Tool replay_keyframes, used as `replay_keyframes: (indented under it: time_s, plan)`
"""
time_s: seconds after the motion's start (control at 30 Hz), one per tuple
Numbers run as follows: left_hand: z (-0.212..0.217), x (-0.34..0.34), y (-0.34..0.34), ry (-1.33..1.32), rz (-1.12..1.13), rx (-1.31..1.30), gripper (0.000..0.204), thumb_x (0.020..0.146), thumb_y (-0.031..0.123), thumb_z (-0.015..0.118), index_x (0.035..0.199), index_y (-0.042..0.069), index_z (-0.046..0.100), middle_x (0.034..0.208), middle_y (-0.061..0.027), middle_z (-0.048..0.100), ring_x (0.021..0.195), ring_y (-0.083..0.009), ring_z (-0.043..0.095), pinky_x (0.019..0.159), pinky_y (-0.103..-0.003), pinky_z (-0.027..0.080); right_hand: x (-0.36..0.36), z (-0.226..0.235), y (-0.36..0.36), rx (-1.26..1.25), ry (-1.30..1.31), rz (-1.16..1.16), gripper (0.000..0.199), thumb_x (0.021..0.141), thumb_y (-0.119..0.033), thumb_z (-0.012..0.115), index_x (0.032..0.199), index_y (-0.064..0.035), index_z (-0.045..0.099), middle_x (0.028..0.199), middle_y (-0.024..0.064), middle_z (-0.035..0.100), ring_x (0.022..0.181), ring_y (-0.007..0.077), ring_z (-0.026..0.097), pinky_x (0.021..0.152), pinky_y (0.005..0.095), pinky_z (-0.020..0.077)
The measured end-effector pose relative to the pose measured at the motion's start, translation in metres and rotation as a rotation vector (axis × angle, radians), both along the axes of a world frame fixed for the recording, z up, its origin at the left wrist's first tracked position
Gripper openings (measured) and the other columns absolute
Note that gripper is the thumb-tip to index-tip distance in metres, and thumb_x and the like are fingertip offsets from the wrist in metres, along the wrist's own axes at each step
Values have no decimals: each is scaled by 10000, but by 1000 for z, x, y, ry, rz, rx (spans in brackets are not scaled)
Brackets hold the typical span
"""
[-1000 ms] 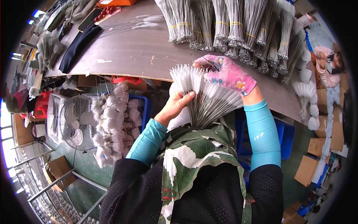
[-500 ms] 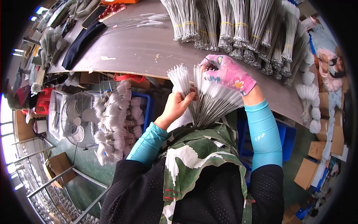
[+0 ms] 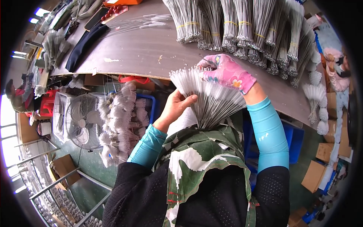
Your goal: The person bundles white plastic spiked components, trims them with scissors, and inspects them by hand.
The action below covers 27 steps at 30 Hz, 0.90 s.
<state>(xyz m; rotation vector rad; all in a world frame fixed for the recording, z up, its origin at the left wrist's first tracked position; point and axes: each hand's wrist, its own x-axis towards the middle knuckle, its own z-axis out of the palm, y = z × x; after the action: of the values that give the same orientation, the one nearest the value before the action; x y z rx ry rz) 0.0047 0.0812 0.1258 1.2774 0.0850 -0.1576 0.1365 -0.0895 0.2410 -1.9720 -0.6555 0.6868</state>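
Grey workbench (image 3: 143,53); near edge: bare left hand (image 3: 177,108) curled around fanned wire brushes (image 3: 206,98). Gloved right hand (image 3: 227,72) pinches brush tips just above. Farther back, yellow-banded brush bundles (image 3: 234,22); brown cartons (image 3: 325,159) far right.

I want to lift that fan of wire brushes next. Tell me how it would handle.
The fan of brushes probably slips apart: only the left hand pinches it, and the stems splay loose. Thin wires look springy and likely light. The gloved right hand steadies the tips.
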Motion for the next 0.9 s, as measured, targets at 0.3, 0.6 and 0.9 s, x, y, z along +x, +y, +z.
replay_keyframes:
  time_s: [0.3,0.6,0.9]
  plan:
    - [-26,3,0,-98,0,-109,461,795,190,777,1175,20,580,980,-6,639,856,-111,579,762,-266,479,-3,2,-6,-164,-155,10,484,734,-330,759,1068,3,649,987,130,681,937,197,637,869,315,485]
    - [-3,-7,11,-117,-616,-584,429,837,246,662,1177,10,548,1092,-117,614,969,-208,597,867,-345,485,-75,70,2,320,-435,540,308,734,-151,642,1037,-118,679,945,114,691,865,285,665,791,373,528]
    - [41,7,-6,-32,-643,-651,586,846,396,641,1240,-12,493,956,-171,632,770,-225,620,697,-329,511,-41,152,28,683,-884,353,237,734,-58,751,955,-27,672,914,95,692,764,205,661,718,292,538]
